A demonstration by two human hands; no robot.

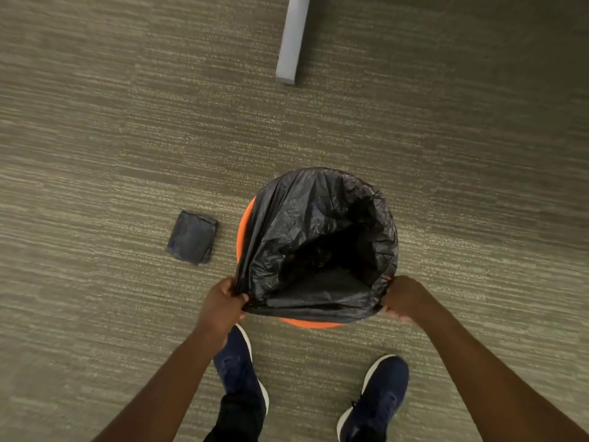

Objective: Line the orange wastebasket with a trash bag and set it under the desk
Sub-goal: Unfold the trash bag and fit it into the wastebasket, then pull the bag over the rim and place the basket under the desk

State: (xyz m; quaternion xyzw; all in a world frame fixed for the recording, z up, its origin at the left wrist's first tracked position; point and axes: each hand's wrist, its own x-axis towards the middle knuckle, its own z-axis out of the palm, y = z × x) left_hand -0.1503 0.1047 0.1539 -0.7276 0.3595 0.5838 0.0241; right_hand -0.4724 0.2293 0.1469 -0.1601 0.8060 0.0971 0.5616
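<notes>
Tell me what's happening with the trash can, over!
Both hands, left and right, gripping trash bag at near edge. Bag partly over orange wastebasket. Folded bags beside it, clear.

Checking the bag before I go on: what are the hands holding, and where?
Both hold the black trash bag by its near mouth edge: left hand at one corner, right hand at the other.

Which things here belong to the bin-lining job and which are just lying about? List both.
In the job: trash bag, orange wastebasket, left hand, right hand, desk leg.
Lying about: folded bag pack, carpet.
</notes>
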